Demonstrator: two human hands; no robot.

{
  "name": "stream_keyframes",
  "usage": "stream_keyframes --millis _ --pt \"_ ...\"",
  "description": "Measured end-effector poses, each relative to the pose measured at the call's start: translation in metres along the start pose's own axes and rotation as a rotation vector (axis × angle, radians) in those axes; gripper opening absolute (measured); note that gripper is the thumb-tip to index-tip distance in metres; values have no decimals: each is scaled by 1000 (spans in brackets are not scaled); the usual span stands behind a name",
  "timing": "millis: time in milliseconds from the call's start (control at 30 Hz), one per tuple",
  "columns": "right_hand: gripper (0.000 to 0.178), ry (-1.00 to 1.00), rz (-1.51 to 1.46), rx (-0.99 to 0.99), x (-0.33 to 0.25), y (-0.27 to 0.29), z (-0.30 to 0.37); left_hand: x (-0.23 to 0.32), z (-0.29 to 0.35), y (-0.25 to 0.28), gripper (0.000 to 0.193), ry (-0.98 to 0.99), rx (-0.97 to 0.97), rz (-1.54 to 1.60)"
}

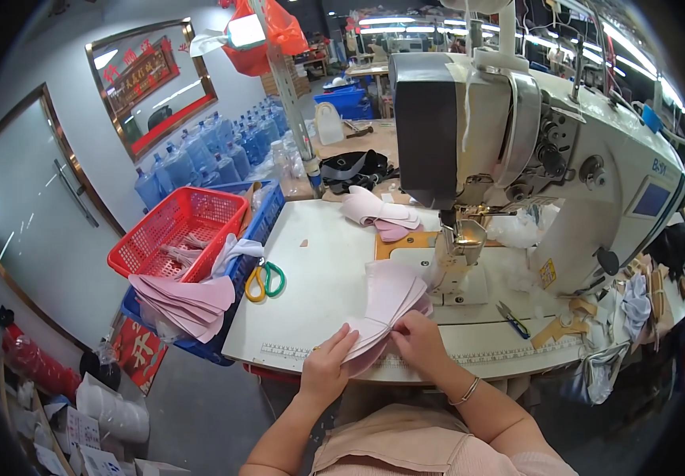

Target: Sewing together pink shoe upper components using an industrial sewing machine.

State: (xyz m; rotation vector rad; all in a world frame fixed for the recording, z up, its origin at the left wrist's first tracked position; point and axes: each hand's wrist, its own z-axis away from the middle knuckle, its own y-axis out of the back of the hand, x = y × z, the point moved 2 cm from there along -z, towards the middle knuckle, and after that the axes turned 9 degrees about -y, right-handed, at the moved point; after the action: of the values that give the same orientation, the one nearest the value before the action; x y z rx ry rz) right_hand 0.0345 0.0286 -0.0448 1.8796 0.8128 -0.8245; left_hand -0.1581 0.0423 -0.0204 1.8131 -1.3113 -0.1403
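Over the front edge of the white sewing table, I hold a stack of curved pale pink cut pieces. My left hand grips its near left end, thumb on top. Closed at the near right edge of the same stack is my right hand, its fingertips partly hidden. Just beyond stands a post-bed sewing machine, with the stack's far end close to its post. More pink pieces lie farther back on the table.
Scissors with yellow and green handles lie to the left. A red basket sits on a blue crate, with pink pieces hanging over its near side. Thread snips and scraps lie right.
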Motion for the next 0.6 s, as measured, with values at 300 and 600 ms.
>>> stream_keyframes --millis 300,600 --pt "3 -20 178 777 35 127 -1 -8 19 78 36 168 26 467" --pt "11 -641 494 647 99 316 108 -46 -41 227 29 695 -273 597"
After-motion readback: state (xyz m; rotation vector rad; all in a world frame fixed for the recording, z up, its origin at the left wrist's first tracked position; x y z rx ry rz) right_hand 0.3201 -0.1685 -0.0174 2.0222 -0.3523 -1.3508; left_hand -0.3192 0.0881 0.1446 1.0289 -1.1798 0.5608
